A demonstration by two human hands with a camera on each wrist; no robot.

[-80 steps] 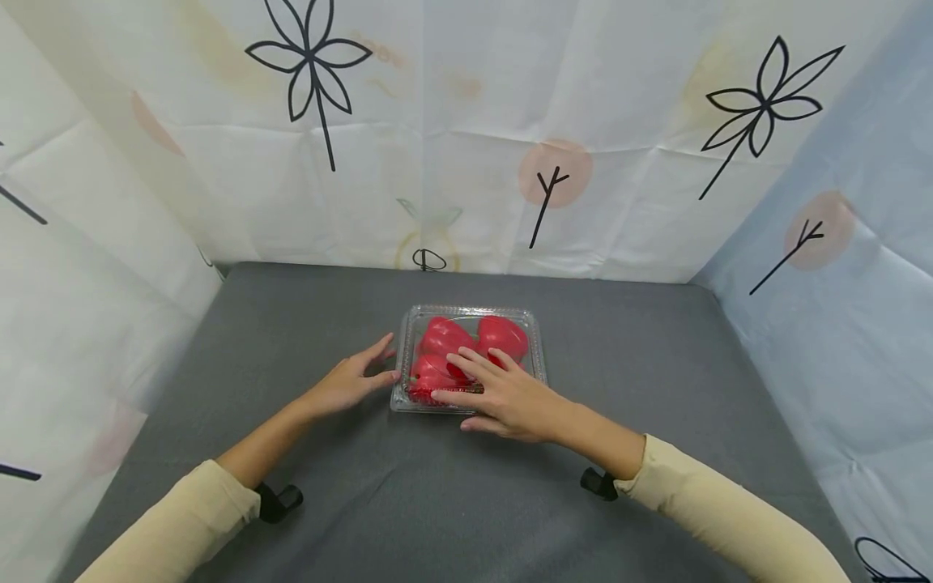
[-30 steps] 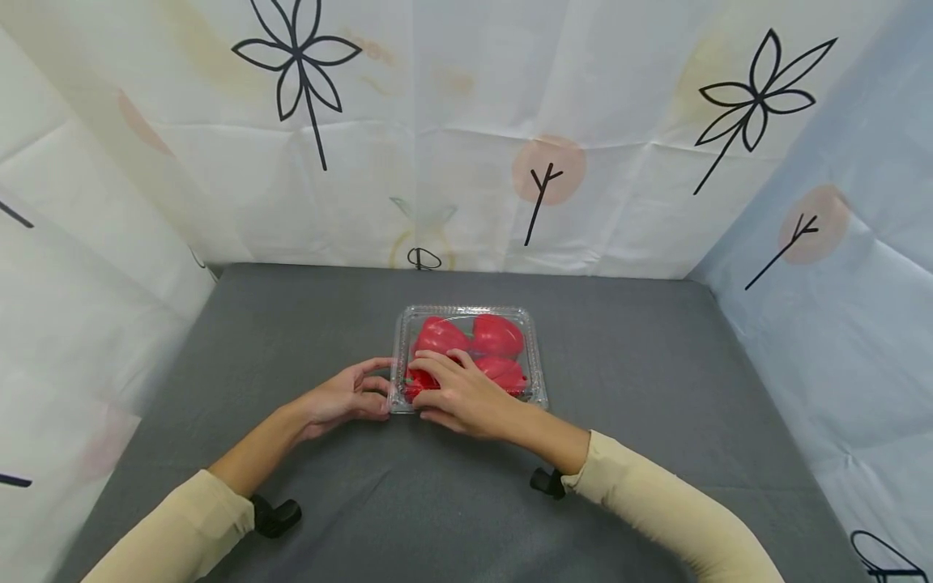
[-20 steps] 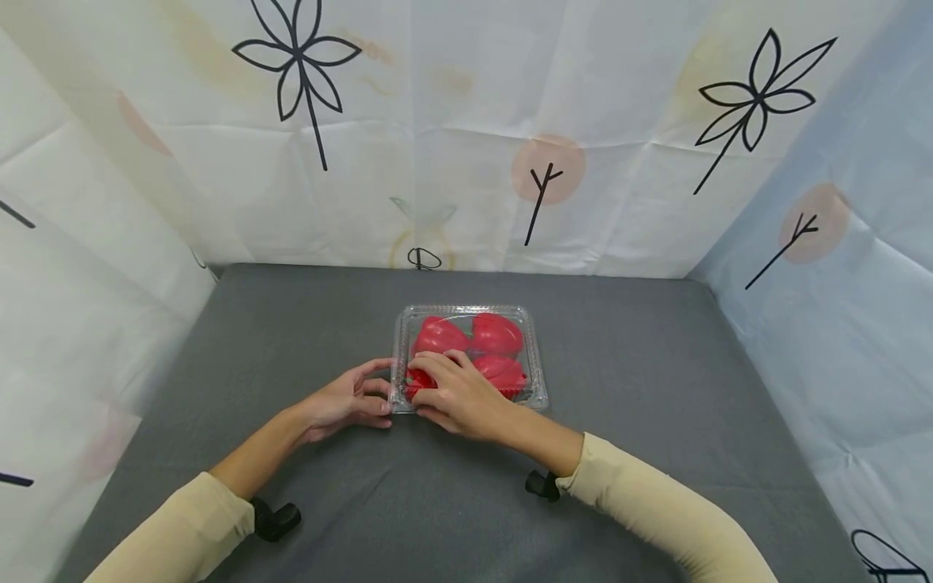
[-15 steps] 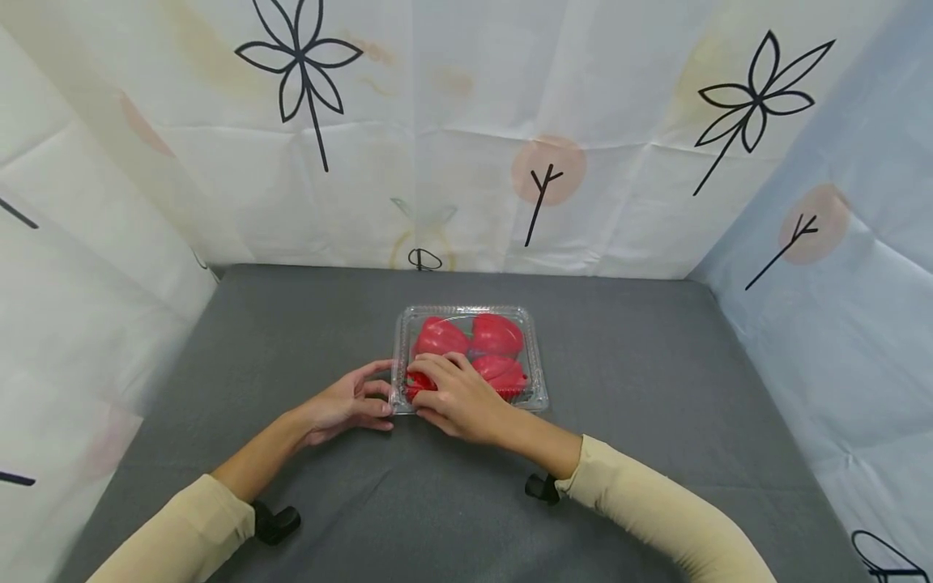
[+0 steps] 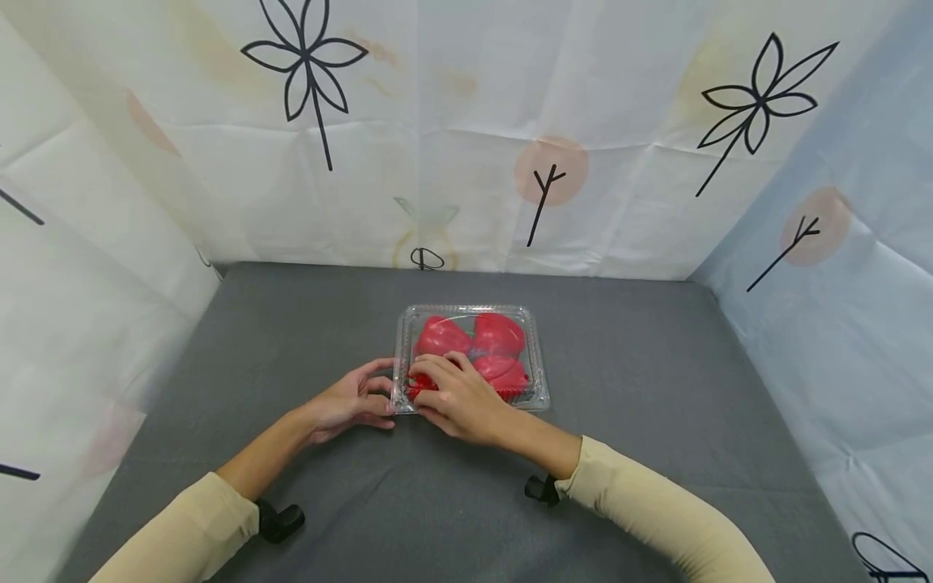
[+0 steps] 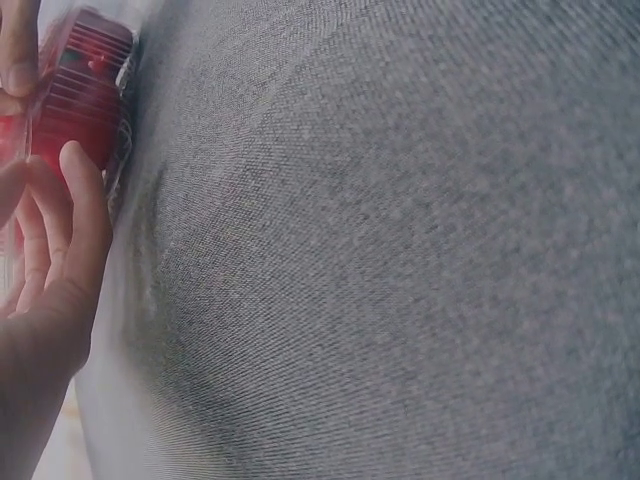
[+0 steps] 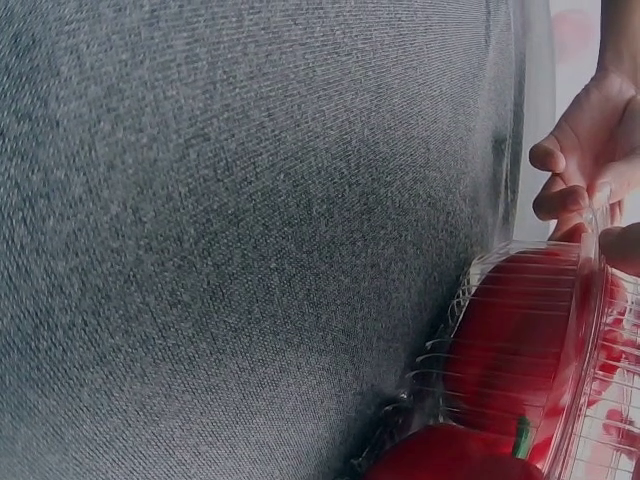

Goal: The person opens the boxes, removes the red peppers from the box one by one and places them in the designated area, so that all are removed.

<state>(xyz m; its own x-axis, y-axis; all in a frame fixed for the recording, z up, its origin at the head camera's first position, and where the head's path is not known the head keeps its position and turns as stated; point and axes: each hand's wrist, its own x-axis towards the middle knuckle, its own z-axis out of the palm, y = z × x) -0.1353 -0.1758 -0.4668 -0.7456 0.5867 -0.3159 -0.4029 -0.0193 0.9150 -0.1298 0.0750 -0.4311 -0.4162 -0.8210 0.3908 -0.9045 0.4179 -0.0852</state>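
Note:
A clear plastic clamshell container (image 5: pixel 538 360) with a ribbed rim sits mid-table, its lid lying over several red bell peppers (image 5: pixel 499 334). A green stem shows on one pepper (image 7: pixel 455 460) in the right wrist view. My left hand (image 5: pixel 350 403) pinches the container's rim at its front left corner, thumb and fingers bent around the edge. Over the same corner, my right hand (image 5: pixel 462 401) grips the lid edge with curled fingers on top and the thumb at the front. It hides the front left pepper partly. In the left wrist view, right-hand fingertips (image 6: pixel 18 65) meet the rim.
Grey cloth covers the table (image 5: pixel 627 372), slightly wrinkled near the front. White printed curtains (image 5: pixel 466 121) stand behind and on both sides. Black straps (image 5: pixel 279 522) hang below both sleeves.
My right hand has slid left across the lid to the front left corner, its fingers now curled. My left hand has come down onto the rim there. The last second shows almost no motion.

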